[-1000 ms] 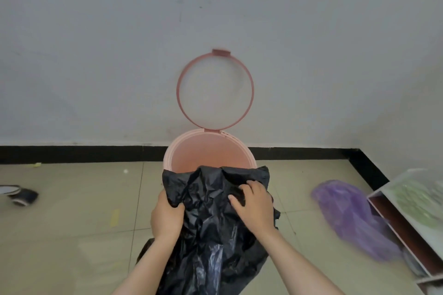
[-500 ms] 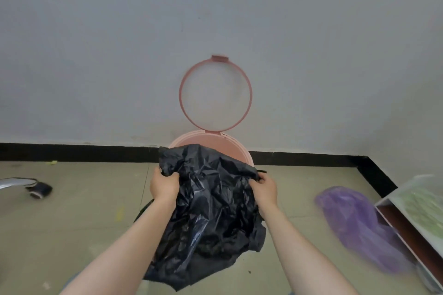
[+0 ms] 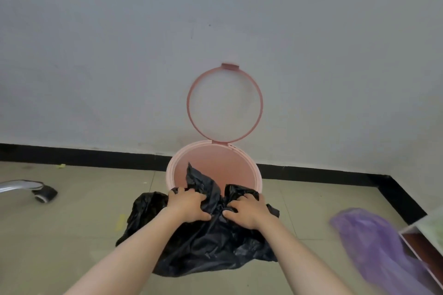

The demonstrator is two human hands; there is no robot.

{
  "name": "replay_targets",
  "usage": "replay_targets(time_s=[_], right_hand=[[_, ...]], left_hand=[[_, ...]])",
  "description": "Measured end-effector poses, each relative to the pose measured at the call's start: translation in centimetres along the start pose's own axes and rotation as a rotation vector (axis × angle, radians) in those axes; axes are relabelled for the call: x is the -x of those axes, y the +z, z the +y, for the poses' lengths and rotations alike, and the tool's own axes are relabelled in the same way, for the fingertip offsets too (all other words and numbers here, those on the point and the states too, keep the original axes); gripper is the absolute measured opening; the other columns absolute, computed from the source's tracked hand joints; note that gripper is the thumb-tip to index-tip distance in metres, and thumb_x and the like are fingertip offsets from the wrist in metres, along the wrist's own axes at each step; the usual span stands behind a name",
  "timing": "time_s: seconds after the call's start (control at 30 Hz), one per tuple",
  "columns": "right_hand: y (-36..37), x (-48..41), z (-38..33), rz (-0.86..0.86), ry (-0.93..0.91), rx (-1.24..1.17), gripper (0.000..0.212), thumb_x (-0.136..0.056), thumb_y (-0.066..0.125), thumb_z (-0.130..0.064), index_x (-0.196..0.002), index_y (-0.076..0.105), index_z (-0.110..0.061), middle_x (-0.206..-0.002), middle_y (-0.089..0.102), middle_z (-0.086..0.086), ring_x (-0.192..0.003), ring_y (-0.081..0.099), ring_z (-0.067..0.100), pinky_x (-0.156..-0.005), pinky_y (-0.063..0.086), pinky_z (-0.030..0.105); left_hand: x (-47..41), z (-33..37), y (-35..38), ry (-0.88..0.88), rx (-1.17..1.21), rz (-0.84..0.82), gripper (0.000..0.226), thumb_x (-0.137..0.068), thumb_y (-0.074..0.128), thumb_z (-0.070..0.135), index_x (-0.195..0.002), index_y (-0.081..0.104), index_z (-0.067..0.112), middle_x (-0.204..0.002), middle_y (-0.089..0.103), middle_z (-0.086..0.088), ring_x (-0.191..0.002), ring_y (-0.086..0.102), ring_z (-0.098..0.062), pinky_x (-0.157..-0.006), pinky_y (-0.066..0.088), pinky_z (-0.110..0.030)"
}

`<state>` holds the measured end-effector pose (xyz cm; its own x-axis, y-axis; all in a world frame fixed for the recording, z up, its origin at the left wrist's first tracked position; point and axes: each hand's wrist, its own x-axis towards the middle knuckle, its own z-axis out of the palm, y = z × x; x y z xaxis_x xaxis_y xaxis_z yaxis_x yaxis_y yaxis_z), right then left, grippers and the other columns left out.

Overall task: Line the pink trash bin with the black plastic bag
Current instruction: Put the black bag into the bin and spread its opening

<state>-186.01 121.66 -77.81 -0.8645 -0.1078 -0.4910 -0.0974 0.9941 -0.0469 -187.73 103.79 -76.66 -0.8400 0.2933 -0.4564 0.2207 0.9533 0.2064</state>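
Black plastic bag (image 3: 203, 244) is bunched in front of the pink trash bin (image 3: 257, 175), w/ only one crumpled peak poking over the near rim; most of it hangs outside toward the floor. We've got left hand (image 3: 188, 206) and right hand (image 3: 247, 212) both clenched on the bag's gathered top, close together. Bin's inside looks bare and its ring lid (image 3: 224, 103) is up, so approx. all the lining is left: open the mouth, push it in, fold over rim.

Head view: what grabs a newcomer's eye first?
Both hands, left and right, clutch a crumpled black bag at the near rim of the open pink bin, centre frame; most of the bag hangs outside. The bin's ring stands up against the wall. A purple bag lies on the floor, right.
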Motion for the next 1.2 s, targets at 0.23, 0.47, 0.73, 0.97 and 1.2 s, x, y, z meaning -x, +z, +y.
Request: replay_targets(time_s=[0.23,0.47,0.73,0.97,1.2], right_hand=[[-0.7,-4.2,1.5,0.071,0.084,0.058,0.038,-0.096,0.035,-0.034,-0.13,0.045,-0.021,-0.147,0.031,0.015,-0.14,0.015,0.033,-0.114,0.005,0.055],[-3.0,-6.5,0.3,-0.203,-0.03,-0.154,0.039,-0.097,0.035,-0.021,-0.132,0.047,-0.007,-0.142,0.044,0.014,-0.129,0.041,0.034,-0.11,0.029,0.043],[-3.1,2.5,6.7,0.307,-0.141,-0.472,0.052,-0.089,0.05,-0.044,-0.137,0.029,-0.042,-0.156,0.014,0.002,-0.145,0.005,0.022,-0.117,0.013,0.043],[1.9,3.6,6.7,0.266,-0.118,-0.551,0.078,-0.082,0.064,-0.021,-0.136,0.016,-0.05,-0.154,0.01,0.002,-0.135,0.033,0.022,-0.1,0.039,0.029],[-1.2,1.3,3.4,0.471,-0.288,0.132,0.038,-0.081,0.047,0.003,-0.116,0.056,-0.008,-0.114,0.052,0.021,-0.098,0.054,0.04,-0.061,0.044,0.04]], left_hand=[[-0.4,0.0,-1.1,-0.046,0.186,0.326,0.059,-0.09,0.041,0.05,-0.143,0.022,0.032,-0.158,0.0,-0.009,-0.144,-0.005,-0.031,-0.115,0.008,-0.051],[3.8,-0.8,1.6,0.092,-0.091,-0.023,0.102,-0.06,0.05,0.079,-0.139,-0.006,0.049,-0.155,-0.023,-0.003,-0.139,-0.026,-0.034,-0.111,-0.008,-0.06],[-0.3,-1.9,-0.3,0.133,-0.032,0.07,0.049,-0.086,0.051,0.036,-0.133,0.043,0.025,-0.133,0.051,-0.011,-0.119,0.047,-0.03,-0.096,0.042,-0.04],[-2.2,-2.0,-1.2,0.179,-0.049,-0.009,0.088,-0.067,0.067,0.06,-0.134,0.041,0.01,-0.138,0.045,-0.015,-0.129,0.037,-0.032,-0.105,0.033,-0.039],[0.6,-3.2,1.5,0.123,-0.201,0.264,0.11,-0.066,0.061,0.065,-0.142,-0.013,0.036,-0.157,-0.012,-0.01,-0.142,-0.019,-0.031,-0.114,0.0,-0.056]])
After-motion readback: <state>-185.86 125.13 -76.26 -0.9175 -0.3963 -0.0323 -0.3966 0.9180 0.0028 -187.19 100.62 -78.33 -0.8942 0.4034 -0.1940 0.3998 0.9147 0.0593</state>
